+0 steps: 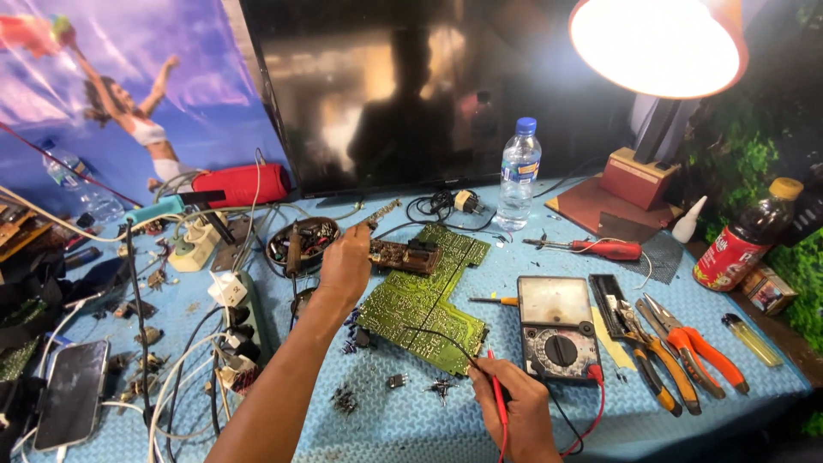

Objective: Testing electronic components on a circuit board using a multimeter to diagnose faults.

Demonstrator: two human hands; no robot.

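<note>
The green board [426,300] lies solder side up on the blue mat [411,429], in front of the monitor [411,86]. The left hand [345,261] rests at the board's far left edge, fingers closed around a small brown board [405,255] held over the green board. The right hand [514,411] sits just near of the board, fingers pinched together on red and black probes [495,386], tips close to the board's near edge. The multimeter [557,330] lies just right of the board, touching neither hand. Pliers [677,343] lie farther right. A water bottle [519,176] stands behind the board. A power strip [240,321] lies left of it.
</note>
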